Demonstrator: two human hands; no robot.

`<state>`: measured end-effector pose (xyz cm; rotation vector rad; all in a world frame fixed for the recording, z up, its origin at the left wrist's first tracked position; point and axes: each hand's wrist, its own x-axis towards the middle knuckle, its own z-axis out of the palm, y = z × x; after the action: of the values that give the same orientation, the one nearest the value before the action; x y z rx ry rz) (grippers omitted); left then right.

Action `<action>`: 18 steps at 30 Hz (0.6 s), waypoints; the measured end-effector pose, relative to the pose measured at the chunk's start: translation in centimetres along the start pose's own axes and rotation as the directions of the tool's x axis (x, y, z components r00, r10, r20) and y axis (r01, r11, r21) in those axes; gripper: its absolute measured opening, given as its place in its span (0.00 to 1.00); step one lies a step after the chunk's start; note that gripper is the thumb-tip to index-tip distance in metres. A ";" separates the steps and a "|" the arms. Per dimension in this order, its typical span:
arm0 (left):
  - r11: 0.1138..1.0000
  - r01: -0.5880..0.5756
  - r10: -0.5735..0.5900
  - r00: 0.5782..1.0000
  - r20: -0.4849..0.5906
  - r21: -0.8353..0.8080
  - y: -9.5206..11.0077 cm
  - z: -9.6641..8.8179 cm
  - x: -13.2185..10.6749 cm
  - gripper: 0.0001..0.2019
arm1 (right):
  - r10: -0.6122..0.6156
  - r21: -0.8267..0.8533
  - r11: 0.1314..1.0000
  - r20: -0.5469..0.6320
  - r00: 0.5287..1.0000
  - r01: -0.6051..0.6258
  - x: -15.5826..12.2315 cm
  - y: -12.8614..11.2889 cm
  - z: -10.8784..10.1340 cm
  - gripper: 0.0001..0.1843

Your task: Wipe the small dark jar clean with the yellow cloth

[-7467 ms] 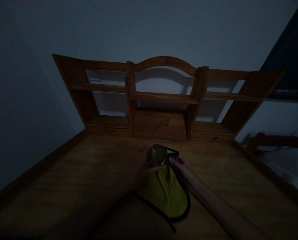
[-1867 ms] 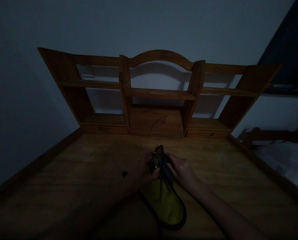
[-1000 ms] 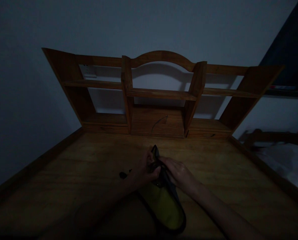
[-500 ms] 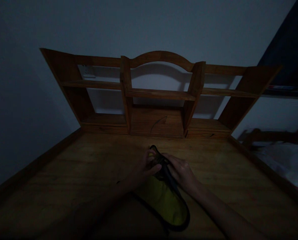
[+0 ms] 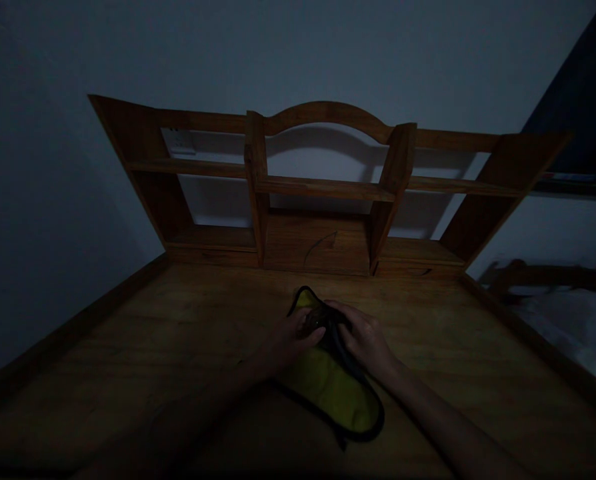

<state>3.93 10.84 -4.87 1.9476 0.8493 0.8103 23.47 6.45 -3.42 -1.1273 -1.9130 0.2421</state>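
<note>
A flat fabric piece (image 5: 331,390) with a yellow-green face and black edging lies on the wooden desk, like an opened case or pouch; its kind is hard to tell in the dim light. Over its upper part, my left hand (image 5: 298,337) has thumb and fingers closed around a small dark, glossy thing (image 5: 317,321) that I cannot make out clearly. Opposite it, my right hand (image 5: 365,333) grips the dark folded edge (image 5: 341,347) of the fabric piece from the right. Some of the fabric is hidden under my left hand and forearm.
At the desk's back stands a wooden shelf unit (image 5: 323,190) with several compartments, against a pale wall (image 5: 298,53). Raised wooden edges (image 5: 518,340) border the desk. Beyond the right edge lies whitish bedding (image 5: 573,327). A wall socket (image 5: 182,141) shows behind the left shelf.
The fabric piece's upper end is spread wider, showing more yellow. Its lower end has shifted slightly up and right. Both hands stay close together, and the camera view has shifted slightly.
</note>
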 end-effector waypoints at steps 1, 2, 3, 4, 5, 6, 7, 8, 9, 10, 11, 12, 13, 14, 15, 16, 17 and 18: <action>0.999 0.005 -0.005 1.000 0.001 0.032 -0.1 -0.1 0.0 0.18 | 0.002 0.009 1.000 -0.006 1.000 -0.002 0.0 -0.1 0.0 0.27; 0.999 0.011 -0.011 1.000 -0.001 0.051 -0.2 -0.1 0.0 0.18 | 0.006 0.019 1.000 -0.011 1.000 -0.006 0.1 -0.1 0.0 0.27; 0.998 0.014 -0.014 1.000 -0.004 0.063 -0.3 -0.1 0.0 0.18 | 0.008 0.027 1.000 -0.012 1.000 -0.008 0.0 -0.1 0.0 0.27; 0.997 0.015 -0.014 1.000 -0.007 0.075 -0.3 -0.2 0.0 0.18 | 0.008 0.034 0.999 -0.013 1.000 -0.008 0.0 -0.1 -0.1 0.26; 0.996 0.016 -0.015 1.000 -0.005 0.086 -0.4 -0.1 0.0 0.18 | 0.003 0.039 0.999 -0.009 1.000 -0.003 -0.1 0.0 -0.1 0.25; 0.995 0.014 -0.014 1.000 -0.003 0.094 -0.5 -0.1 0.0 0.18 | -0.009 0.042 0.999 -0.004 1.000 0.009 -0.1 0.1 -0.2 0.25; 0.996 0.008 -0.008 1.000 -0.003 0.094 -0.5 -0.1 0.0 0.17 | -0.026 0.043 0.999 0.000 1.000 0.026 -0.2 0.2 -0.3 0.25; 0.996 0.002 -0.001 1.000 -0.008 0.085 -0.6 0.0 0.0 0.17 | -0.044 0.043 0.998 0.006 0.999 0.044 -0.2 0.3 -0.4 0.25; 0.998 -0.005 0.006 1.000 -0.013 0.067 -0.7 0.0 0.0 0.18 | -0.061 0.043 0.997 0.014 0.998 0.060 -0.2 0.3 -0.5 0.26; 0.999 -0.015 0.016 1.000 -0.026 0.046 -0.8 0.1 0.0 0.18 | -0.075 0.044 0.996 0.020 0.997 0.074 -0.2 0.2 -0.6 0.27; 0.999 -0.024 0.025 0.999 -0.045 0.027 -0.9 0.1 0.0 0.18 | -0.081 0.048 0.996 0.028 0.996 0.080 -0.1 0.1 -0.7 0.28; 0.999 -0.029 0.030 0.998 -0.061 0.017 -1.0 0.1 0.0 0.18 | -0.081 0.057 0.995 0.034 0.996 0.079 0.1 -0.2 -0.8 0.29; 0.999 -0.034 0.036 0.996 -0.080 0.019 -1.1 0.0 0.1 0.18 | -0.076 0.070 0.995 0.040 0.996 0.073 0.2 -0.5 -0.8 0.29; 0.999 -0.037 0.040 0.995 -0.096 0.032 -1.2 0.0 0.1 0.19 | -0.068 0.085 0.994 0.048 0.997 0.064 0.4 -0.8 -0.9 0.30; 0.998 -0.037 0.043 0.993 -0.113 0.050 -1.4 0.0 0.2 0.19 | -0.058 0.102 0.993 0.055 0.997 0.053 0.6 -1.1 -0.9 0.30; 0.997 -0.037 0.045 0.991 -0.123 0.062 -1.5 0.0 0.2 0.19 | -0.048 0.117 0.992 0.064 0.997 0.041 0.7 -1.3 -0.9 0.31; 0.997 -0.042 0.050 0.991 -0.126 0.063 -1.6 0.0 0.2 0.19 | -0.039 0.130 0.991 0.074 0.996 0.030 0.9 -1.5 -0.8 0.31; 0.997 -0.053 0.059 0.990 -0.127 0.053 -1.7 0.0 0.2 0.20 | -0.034 0.141 0.990 0.086 0.996 0.021 0.9 -1.6 -0.7 0.31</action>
<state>3.60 11.77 -6.31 1.9869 0.9013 0.9652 22.89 6.09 -1.59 -1.0108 -1.9546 0.4101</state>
